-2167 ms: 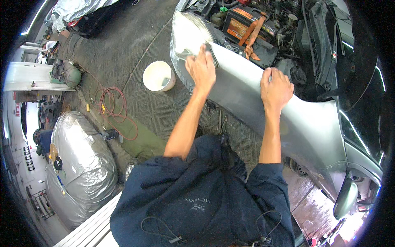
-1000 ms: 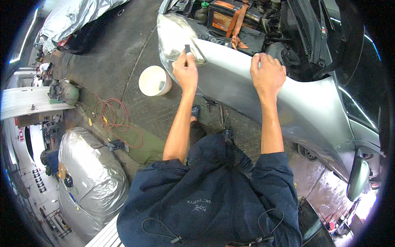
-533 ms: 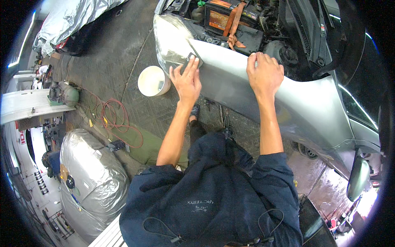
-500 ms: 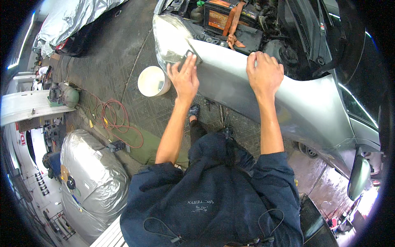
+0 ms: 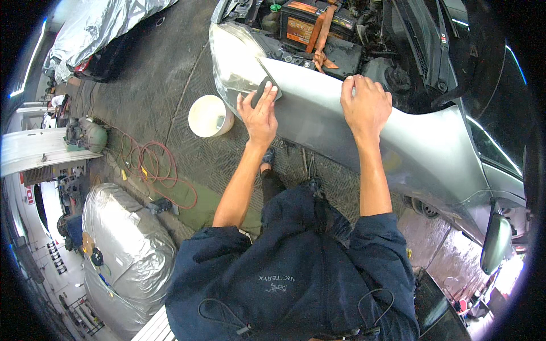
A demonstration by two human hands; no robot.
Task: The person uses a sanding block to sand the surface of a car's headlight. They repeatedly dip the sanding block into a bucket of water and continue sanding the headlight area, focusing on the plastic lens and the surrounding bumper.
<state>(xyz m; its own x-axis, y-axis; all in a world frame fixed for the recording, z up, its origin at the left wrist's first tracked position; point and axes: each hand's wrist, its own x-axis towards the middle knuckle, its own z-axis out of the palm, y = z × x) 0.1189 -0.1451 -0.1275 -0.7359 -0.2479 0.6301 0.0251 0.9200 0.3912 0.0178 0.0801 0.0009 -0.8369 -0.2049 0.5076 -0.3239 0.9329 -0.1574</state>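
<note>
my left hand [image 5: 260,113] presses a block [image 5: 261,91] on the fender's [image 5: 318,122] front end, beside the headlight [image 5: 233,62]. my right hand [image 5: 365,105] lies on the fender's top edge, further back. battery [image 5: 304,25] behind fender. bucket [image 5: 209,115] on floor, left of my left hand.

The silver fender [image 5: 364,142] looked like smooth, dull-sheened painted metal; the sanding block [image 5: 263,91] matt dark foam; the white bucket [image 5: 209,116] plain plastic.

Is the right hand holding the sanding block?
No, the right hand rests flat and bare on the fender; the left hand presses the dark block near the headlight.
</note>
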